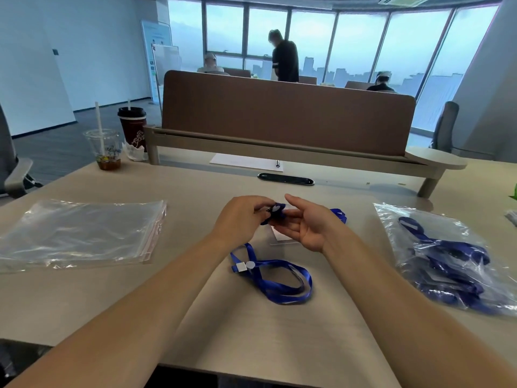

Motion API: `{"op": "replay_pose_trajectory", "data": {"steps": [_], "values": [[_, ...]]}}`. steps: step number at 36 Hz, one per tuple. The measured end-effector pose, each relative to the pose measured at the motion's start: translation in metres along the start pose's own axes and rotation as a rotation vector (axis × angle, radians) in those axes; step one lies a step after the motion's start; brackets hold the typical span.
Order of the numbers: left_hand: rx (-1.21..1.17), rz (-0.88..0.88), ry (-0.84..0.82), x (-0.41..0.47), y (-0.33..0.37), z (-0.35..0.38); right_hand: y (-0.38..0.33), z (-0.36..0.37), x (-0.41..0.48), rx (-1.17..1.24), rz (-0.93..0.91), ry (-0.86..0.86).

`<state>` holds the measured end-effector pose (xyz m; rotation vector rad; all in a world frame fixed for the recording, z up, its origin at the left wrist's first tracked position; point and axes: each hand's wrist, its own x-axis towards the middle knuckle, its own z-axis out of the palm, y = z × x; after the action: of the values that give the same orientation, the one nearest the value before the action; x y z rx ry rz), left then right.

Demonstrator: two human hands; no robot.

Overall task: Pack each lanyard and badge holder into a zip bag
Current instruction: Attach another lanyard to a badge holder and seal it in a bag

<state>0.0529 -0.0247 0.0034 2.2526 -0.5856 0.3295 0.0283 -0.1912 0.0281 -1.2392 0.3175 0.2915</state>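
Items in view, listed from your hands outward.

1. Left hand (240, 217): raised just above the surface (265, 331), fingers curled, pinching the clip end (275, 210) of a blue lanyard (275, 280).
2. Right hand (306, 226): palm up, fingers stretched out towards your left hand and thumb lifted apart. It is not clasping anything. Its fingertips (279, 219) touch the underside of the clip end.
3. Lanyard: most of the strap lies in loose loops on the surface between your forearms, with a white tab on it near your left wrist. A short blue length shows beyond your right hand; you cannot tell whether it belongs to the same strap.
4. Badge holder (281, 238): clear, flat on the surface directly under your two hands, partly hidden by them.
5. Zip bags (84, 233): an unfilled clear stack, flat on the surface well to your left.
6. Packed bags (447, 259): a pile of clear bags with blue straps inside, on the surface to your right.
7. Far left corner: a clear cup (105, 148) with a straw and, behind it, a dark cup (133, 127) with a lid.
8. Far edge: a sheet of paper (243, 162) with a pen (277, 163) on it, below the brown divider panel (279, 116).
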Motion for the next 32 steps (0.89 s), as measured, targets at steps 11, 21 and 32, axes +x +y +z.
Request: {"op": "replay_pose_trajectory", "data": {"steps": [11, 21, 32], "values": [[0.096, 0.098, -0.081, -0.01, 0.001, -0.009, 0.004, 0.014, 0.002, 0.025, -0.074, 0.08], [0.028, -0.159, -0.132, -0.035, -0.018, -0.043, 0.016, 0.043, 0.015, -0.084, -0.075, 0.15], [0.222, -0.379, -0.013, -0.052, -0.074, -0.094, 0.035, 0.101, 0.048, -0.219, -0.097, 0.088]]}}
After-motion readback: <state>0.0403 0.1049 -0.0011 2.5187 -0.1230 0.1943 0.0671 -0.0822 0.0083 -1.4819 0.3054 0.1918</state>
